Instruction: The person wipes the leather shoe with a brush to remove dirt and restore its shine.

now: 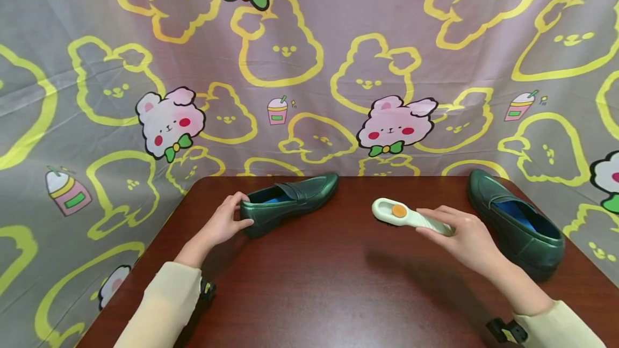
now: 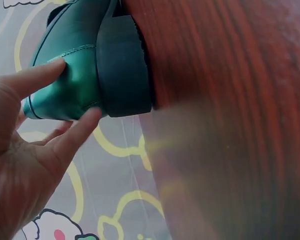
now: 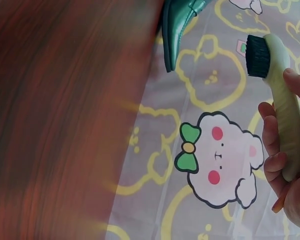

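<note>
A dark green loafer (image 1: 309, 193) stands on the left of the table, its toe pointing away and to the right. My left hand (image 1: 223, 222) grips its heel end, thumb on one side and fingers on the other. The left wrist view shows the chunky heel (image 2: 124, 67) close to the fingers. Above the table, my right hand (image 1: 470, 236) holds a pale green brush (image 1: 411, 218) by its handle. An orange button (image 1: 399, 210) sits on the brush's top. In the right wrist view, its dark bristles (image 3: 257, 56) touch nothing.
A second green loafer (image 1: 529, 246) stands at the table's right edge, beside my right forearm. The brown wooden table (image 1: 309, 289) meets a grey cartoon-printed cloth (image 1: 319, 138) at its back and sides.
</note>
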{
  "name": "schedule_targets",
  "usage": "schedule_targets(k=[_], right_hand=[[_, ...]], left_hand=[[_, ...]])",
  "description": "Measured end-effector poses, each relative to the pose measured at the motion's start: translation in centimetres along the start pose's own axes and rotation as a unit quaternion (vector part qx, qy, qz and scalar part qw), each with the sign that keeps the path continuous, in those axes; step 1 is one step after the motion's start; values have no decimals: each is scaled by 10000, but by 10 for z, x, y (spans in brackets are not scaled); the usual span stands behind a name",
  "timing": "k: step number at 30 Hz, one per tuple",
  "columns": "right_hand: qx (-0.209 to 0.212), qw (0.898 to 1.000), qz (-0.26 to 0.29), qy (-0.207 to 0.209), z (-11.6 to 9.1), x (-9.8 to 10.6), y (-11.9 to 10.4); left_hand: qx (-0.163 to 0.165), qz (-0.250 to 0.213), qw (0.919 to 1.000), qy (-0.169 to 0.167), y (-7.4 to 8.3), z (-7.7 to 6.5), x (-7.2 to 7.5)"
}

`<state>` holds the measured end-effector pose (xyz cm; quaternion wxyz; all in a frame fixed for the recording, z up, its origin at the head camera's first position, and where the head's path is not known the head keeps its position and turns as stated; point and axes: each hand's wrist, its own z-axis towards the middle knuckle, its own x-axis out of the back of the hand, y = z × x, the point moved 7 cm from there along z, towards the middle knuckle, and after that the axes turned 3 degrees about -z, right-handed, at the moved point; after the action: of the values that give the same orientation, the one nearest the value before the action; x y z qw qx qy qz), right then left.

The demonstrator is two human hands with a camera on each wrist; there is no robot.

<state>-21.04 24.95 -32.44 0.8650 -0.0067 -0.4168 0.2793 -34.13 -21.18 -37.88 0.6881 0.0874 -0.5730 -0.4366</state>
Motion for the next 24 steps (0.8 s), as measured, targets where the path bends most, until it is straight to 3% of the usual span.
schedule_targets(k=[4, 10, 18, 24], right_hand=[[-4, 10000, -33, 19, 0, 1, 2], [57, 10000, -51, 56, 0, 4, 6], [24, 9999, -137, 64, 0, 14, 28], [-250, 9993, -283, -56, -5, 28, 51]], left_hand=[[-60, 177, 9998, 113, 8, 1, 4], [-366, 301, 9988, 120, 35, 6, 3], [-801, 793, 9935, 141, 73, 19, -12], [-1095, 680, 9915, -176, 99, 29, -31]])
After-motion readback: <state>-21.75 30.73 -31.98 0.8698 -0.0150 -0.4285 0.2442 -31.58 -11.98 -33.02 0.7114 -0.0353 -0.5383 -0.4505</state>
